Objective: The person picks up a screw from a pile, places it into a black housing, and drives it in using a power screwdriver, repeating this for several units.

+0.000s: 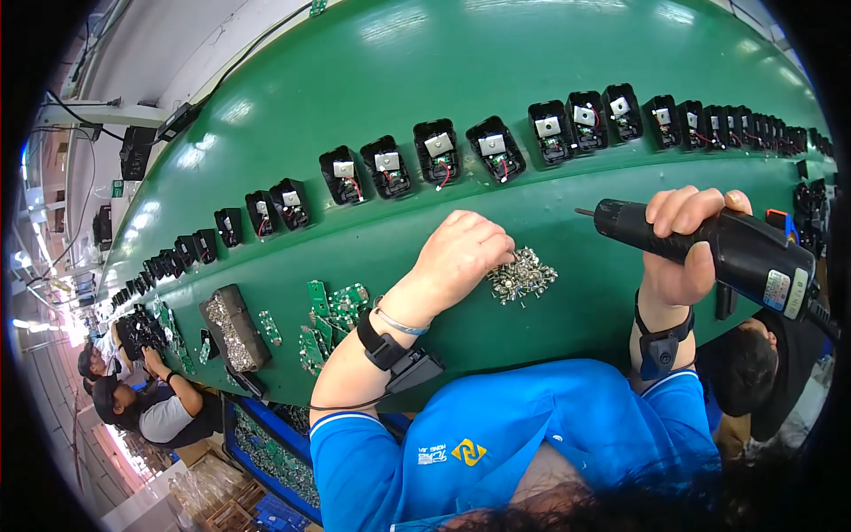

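Observation:
A black electric screwdriver (749, 262) lies across my right hand (678, 275), whose fingers wrap round its body. The thin bit points left, above the table, with nothing on its tip that I can make out. My left hand (463, 255) is at the left edge of a loose heap of small silvery screws (525, 277). Its fingers are curled together at the heap, and whatever they pinch is hidden. Beyond both hands runs a row of open black plastic housings (495, 149), each with a metal plate, a green board and thin wires inside.
Green circuit boards (330, 312) lie left of my left forearm. A worn open box (232, 328) of small metal parts stands further left. Below the table edge is a blue tray (282, 468) with boards. Other people (164, 412) sit at left and right along the green table (292, 115).

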`<state>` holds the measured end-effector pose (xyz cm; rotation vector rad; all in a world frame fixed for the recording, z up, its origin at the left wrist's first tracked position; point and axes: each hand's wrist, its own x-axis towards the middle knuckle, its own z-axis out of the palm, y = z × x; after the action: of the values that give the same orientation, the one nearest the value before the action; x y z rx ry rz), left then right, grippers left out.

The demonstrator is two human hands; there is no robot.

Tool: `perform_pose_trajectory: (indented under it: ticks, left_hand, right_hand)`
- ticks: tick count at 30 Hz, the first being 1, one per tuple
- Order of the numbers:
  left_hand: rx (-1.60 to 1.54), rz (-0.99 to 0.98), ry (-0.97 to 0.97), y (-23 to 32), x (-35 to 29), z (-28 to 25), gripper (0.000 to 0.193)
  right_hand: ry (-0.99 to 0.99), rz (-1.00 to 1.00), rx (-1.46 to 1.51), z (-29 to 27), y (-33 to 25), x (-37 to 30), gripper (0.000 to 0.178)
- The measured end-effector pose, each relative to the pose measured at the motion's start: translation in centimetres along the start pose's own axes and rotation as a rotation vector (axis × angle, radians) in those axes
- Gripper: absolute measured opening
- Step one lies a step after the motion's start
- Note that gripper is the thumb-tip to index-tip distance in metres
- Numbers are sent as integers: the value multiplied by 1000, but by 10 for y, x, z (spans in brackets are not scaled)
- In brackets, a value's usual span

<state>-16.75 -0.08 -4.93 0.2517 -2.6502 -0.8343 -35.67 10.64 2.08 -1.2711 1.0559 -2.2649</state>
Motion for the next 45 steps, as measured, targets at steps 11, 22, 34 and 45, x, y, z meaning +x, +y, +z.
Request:
perform_pose_trajectory:
  ticks: [11, 22, 34, 45]
  left_hand:
    - [-885, -428, 336, 24, 21, 6, 11]
    - [-420, -128, 454, 35, 38, 16, 54]
    - [-248, -19, 409, 35, 44, 10, 56]
    - [-128, 104, 328, 33, 50, 4, 57]
  right_hand:
    - [120, -3, 308, 9, -24, 16, 51]
    - [74, 69, 267, 12, -26, 14, 53]
    - [12, 38, 256, 7, -29, 14, 54]
    - [-37, 68, 234, 5, -28, 15, 55]
